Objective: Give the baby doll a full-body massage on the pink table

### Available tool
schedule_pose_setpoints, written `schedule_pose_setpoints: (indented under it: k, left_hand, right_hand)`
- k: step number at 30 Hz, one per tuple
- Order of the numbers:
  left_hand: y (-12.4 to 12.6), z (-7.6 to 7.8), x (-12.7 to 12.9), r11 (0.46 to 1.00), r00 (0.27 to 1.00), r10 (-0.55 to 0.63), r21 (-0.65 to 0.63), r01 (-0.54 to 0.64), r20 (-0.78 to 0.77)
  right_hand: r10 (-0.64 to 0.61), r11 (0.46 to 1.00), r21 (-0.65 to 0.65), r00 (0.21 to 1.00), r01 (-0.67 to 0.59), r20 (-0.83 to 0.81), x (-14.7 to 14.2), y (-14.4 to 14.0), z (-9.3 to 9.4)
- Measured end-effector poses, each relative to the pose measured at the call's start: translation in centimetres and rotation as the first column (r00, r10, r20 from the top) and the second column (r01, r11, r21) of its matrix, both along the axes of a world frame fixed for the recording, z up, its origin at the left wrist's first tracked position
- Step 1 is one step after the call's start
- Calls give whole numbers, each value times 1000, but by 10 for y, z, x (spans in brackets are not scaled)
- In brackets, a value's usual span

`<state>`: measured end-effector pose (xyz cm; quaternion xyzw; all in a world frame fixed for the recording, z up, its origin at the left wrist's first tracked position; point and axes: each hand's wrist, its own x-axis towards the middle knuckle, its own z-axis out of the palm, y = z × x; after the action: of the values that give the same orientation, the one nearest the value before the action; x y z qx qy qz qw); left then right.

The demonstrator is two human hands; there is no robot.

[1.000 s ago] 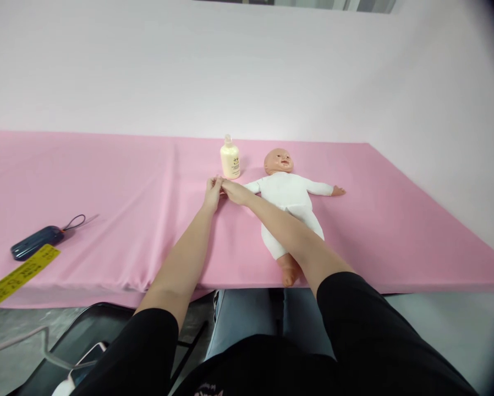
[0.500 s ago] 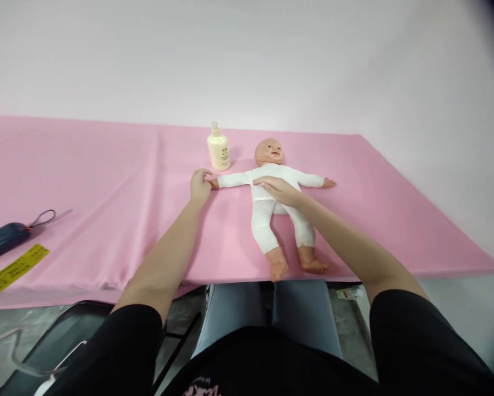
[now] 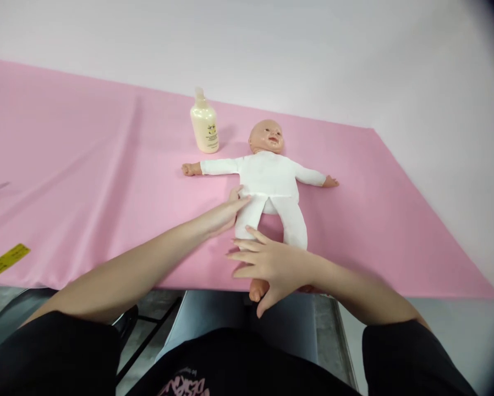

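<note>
A baby doll (image 3: 269, 181) in a white suit lies face up on the pink cloth (image 3: 86, 181), arms spread, feet toward me. My left hand (image 3: 224, 213) touches the doll's hip and upper leg on its left side in view, fingers extended. My right hand (image 3: 267, 265) is spread flat over the doll's lower legs, fingers apart, covering most of them; one bare foot (image 3: 257, 290) shows below it. A cream lotion bottle (image 3: 204, 125) stands upright beside the doll's head.
A yellow tape strip (image 3: 3, 263) lies at the cloth's front left edge. The table's front edge runs just under my right hand; a grey seat (image 3: 214, 322) and a dark chair frame sit below it. A pale wall rises behind.
My left hand left the doll's outstretched hand and came to its hip. My right hand slid from the chest down to the legs. The camera moved closer and rightward; the dark case left view.
</note>
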<state>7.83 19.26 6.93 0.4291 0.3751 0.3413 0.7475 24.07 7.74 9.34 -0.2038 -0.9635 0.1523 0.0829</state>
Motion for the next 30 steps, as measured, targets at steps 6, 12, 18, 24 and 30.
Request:
schedule_pose_setpoints:
  k: [6,12,18,24,30]
  left_hand:
    - [-3,26,-5,976,1000,13,-217,-15,-12]
    - [-53,31,-2,940,950,-124,-273,205,288]
    - [-80,26,-12,814,779,-408,-197,546,476]
    - [-72,21,-11,831,783,-444,-128,542,437]
    - [-78,14,-8,825,794,-461,-138,548,397]
  right_hand:
    - [27,999,47,986,-20,-163,10,0,-7]
    - [-83,978,137,894,158,-439,19,1,-18]
    - [-3,942,297,890,155,-455,28,3,-28]
    - [173,839,525,846,142,-505,31,9,-20]
    - [46,796,558,896,233,-441,21,4,-19]
